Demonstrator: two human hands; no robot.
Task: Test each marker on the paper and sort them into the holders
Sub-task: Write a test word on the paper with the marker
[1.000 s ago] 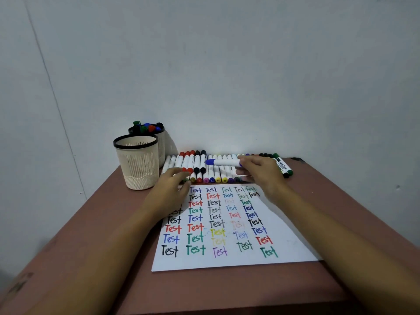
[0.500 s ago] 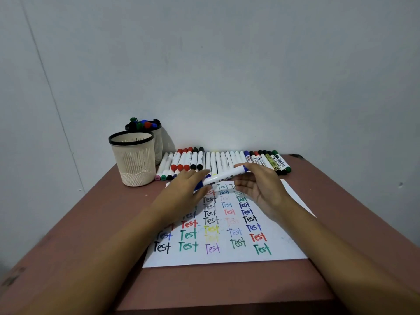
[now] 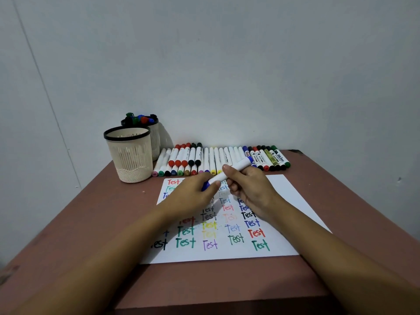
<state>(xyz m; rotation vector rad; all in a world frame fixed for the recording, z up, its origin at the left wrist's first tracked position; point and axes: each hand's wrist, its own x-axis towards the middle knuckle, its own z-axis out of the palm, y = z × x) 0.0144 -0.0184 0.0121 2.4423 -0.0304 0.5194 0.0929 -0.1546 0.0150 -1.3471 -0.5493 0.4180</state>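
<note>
– Blue cap [image 3: 206, 186] pinched in the left hand [image 3: 191, 198], thumb and forefinger curled onto it. The right hand [image 3: 250, 189] has its fingers wrapped round the white barrel of the marker [image 3: 238, 166], thumb on top. It's up in the air just above the paper [image 3: 288, 201], tilted, cap end low.
– Looks like the uncapping to me. What makes it clean?
– Pull straight along the barrel, I'd say, no wrenching sideways. Right hand holds firm, left does the pulling.
– And where to write? That sheet's crowded with "Test" words.
– The blank strip down the right side looks the best bet.
– Then the sort?
– Two holders at the far left. I can't see into the front holder [image 3: 128, 155]; the back holder [image 3: 154, 142] has markers standing in it. And mind the row of markers [image 3: 227, 155] just behind the hands: a jerky pull could set them rolling.
</note>
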